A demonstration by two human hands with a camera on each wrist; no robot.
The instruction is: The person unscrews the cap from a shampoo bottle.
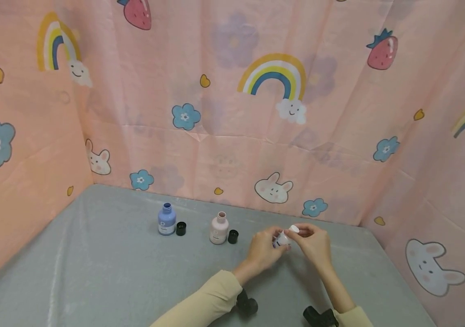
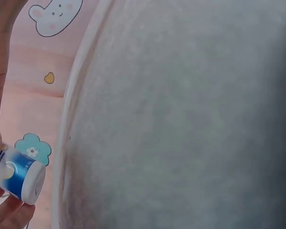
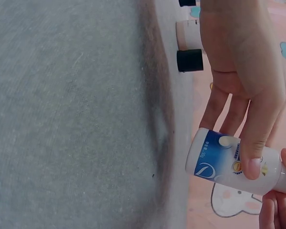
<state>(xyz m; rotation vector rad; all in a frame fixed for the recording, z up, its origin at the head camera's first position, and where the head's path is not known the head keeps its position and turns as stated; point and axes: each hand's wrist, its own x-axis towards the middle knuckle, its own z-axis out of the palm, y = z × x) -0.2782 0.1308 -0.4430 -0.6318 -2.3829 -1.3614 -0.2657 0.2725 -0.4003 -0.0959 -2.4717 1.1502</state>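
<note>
My left hand (image 1: 263, 249) holds a small white bottle with a blue label (image 3: 217, 155) above the table, its fingers and thumb around the body. The bottle is tilted. At its upper end my right hand (image 1: 315, 243) pinches the white cap (image 1: 294, 229) between thumb and fingers. In the left wrist view the bottle's base (image 2: 34, 183) faces the camera, and the cap end is out of frame. To the left of my hands stand a pale pink bottle (image 1: 218, 230) and a blue bottle (image 1: 166, 221), both upright and uncapped.
A black cap (image 1: 233, 236) lies beside the pink bottle, and another black cap (image 1: 181, 228) beside the blue one. They rest on a grey-covered table (image 1: 114, 272). A pink patterned curtain (image 1: 155, 150) hangs behind and along both sides.
</note>
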